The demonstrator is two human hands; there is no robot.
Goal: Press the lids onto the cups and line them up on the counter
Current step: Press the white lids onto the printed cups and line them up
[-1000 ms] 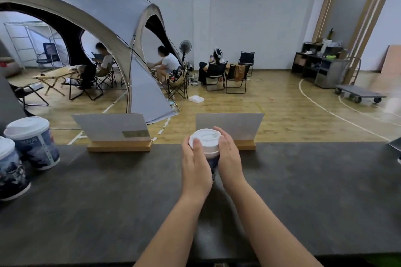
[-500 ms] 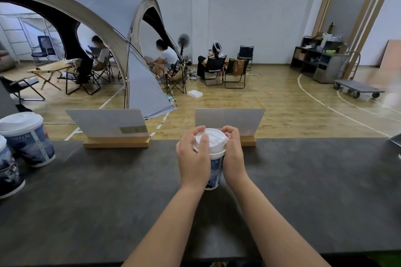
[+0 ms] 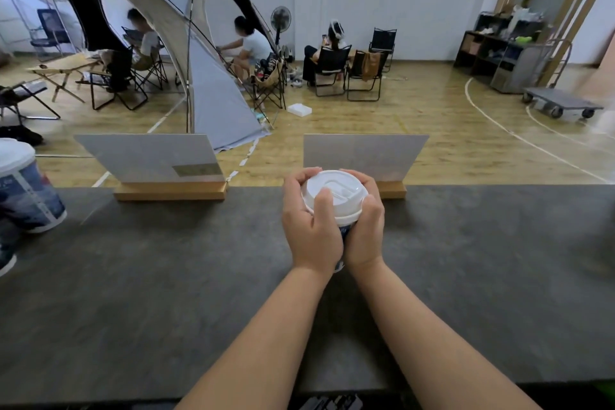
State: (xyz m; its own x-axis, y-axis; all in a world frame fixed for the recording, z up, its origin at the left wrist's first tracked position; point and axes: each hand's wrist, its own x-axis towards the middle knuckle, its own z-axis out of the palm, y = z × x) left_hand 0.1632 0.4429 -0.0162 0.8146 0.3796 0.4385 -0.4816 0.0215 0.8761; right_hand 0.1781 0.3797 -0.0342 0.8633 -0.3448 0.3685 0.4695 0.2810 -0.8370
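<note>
A blue-printed paper cup (image 3: pixel 344 230) with a white lid (image 3: pixel 336 194) stands on the dark counter (image 3: pixel 482 260), near its far edge at the middle. My left hand (image 3: pixel 311 230) grips the cup from the left, its thumb lying on the lid's top. My right hand (image 3: pixel 365 226) wraps the cup from the right, fingers curled over the lid's rim. Most of the cup's wall is hidden by my hands. A lidded cup (image 3: pixel 25 188) of the same print stands at the far left, and a sliver of another cup (image 3: pixel 6 258) shows at the left edge.
Two grey sign boards in wooden bases stand along the counter's far edge, one board (image 3: pixel 149 158) to the left and one board (image 3: pixel 362 156) just behind the cup. Beyond the counter are a wooden floor, a tent, folding chairs and seated people.
The cup has come down from tilted in the air to the counter. My left thumb has moved onto the lid's top. The camera has shifted so the left cups sit farther out of view.
</note>
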